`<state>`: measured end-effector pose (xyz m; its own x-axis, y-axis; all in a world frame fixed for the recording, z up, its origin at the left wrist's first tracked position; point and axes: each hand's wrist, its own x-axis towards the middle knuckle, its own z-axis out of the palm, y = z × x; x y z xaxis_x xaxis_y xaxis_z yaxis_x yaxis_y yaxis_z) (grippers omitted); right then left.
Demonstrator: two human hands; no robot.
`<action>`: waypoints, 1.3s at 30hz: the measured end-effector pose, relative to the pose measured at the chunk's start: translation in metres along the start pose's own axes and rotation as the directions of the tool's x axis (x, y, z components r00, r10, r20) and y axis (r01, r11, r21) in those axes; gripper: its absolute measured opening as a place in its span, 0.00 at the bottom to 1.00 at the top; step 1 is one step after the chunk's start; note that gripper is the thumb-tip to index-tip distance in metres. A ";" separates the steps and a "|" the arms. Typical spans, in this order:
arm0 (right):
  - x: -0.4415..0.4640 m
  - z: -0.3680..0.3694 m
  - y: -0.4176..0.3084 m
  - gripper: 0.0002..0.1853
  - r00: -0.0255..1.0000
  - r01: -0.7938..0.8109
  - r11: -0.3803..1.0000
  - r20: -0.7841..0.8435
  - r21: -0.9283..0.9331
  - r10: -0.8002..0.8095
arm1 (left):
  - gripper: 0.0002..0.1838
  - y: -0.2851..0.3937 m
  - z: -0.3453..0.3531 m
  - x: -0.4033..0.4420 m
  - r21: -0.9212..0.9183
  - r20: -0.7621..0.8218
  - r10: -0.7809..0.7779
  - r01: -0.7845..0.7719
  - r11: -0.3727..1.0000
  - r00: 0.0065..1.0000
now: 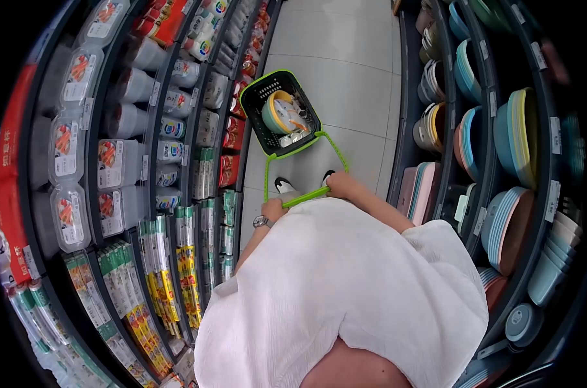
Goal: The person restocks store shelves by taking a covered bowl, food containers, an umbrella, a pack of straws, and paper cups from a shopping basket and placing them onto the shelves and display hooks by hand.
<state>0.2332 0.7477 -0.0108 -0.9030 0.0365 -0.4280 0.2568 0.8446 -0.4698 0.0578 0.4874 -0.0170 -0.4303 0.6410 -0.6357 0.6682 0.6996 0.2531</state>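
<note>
Gripping one green handle (pixel 306 196), fingers curled round: our left hand (pixel 274 209), our right hand (pixel 339 185)! One basket (pixel 256 107) ahead (shelf tags (pixel 555 135) unreadably small).

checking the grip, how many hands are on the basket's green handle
2: the left hand at the left end of the green handle, the right hand at its right end; no other hand shows there.

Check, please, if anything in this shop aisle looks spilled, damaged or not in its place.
Nothing clearly stands out. The visible floor shows no spill; the plastic containers at left and basins at right are in rows. The bowls in the shopping basket look tilted, with crumpled packaging by them, but I see no damage.
</note>
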 end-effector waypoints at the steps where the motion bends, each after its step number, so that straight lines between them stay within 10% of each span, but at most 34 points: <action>1: 0.002 0.009 0.000 0.13 0.999 0.033 0.999 -0.036 0.006 -0.033 | 0.24 -0.003 0.002 0.002 0.017 0.017 -0.017 0.016 1.000 1.000; 21: 0.020 0.058 0.031 0.14 0.995 0.007 1.000 -0.101 0.008 -0.006 | 0.22 -0.009 0.035 0.013 -0.040 -0.028 -0.147 0.146 0.988 0.989; 39: -0.013 0.042 -0.004 0.12 0.984 -0.064 0.994 -0.158 0.091 0.078 | 0.26 -0.023 0.019 -0.005 -0.016 0.024 0.040 -0.040 0.999 0.999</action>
<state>0.2586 0.7217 -0.0353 -0.9234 0.1857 -0.3360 0.3441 0.7886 -0.5097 0.0558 0.4620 -0.0333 -0.3885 0.6610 -0.6420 0.6748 0.6785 0.2902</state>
